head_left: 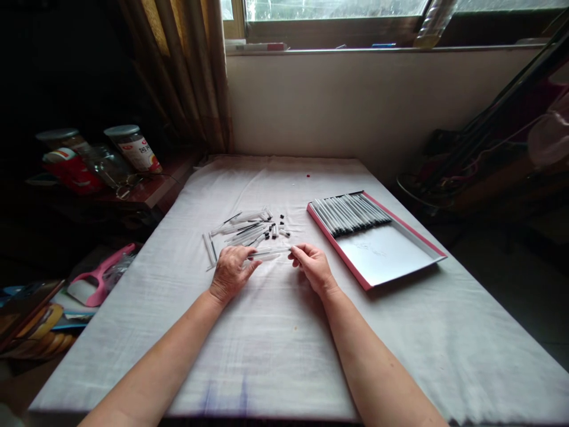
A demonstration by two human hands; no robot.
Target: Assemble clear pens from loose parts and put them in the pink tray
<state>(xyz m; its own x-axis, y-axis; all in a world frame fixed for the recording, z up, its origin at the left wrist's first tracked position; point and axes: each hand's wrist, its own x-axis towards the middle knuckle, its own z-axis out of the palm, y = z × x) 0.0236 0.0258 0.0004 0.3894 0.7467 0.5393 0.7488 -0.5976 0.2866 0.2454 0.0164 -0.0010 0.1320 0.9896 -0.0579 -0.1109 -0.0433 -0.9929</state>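
Note:
My left hand [232,271] and my right hand [312,265] are close together over the cloth, with a clear pen barrel [272,252] stretched between them. The left fingers are around its left end. At the other end, my right thumb and fingertips are pinched; any small part inside them is hidden. Just beyond my left hand lies a loose pile of clear pen barrels [242,236] and dark refills. Several small black pen parts [281,217] are scattered at the pile's right side. A shallow tray with a red rim [340,258] holds a row of pens [351,214] with black tips.
A white cloth [275,344] covers the table. Jars [133,148] and a red packet stand on a dark side table at left, above pink-handled scissors [102,276]. A tiny red piece [308,175] lies near the far edge. Behind are a curtain [186,77] and a wall.

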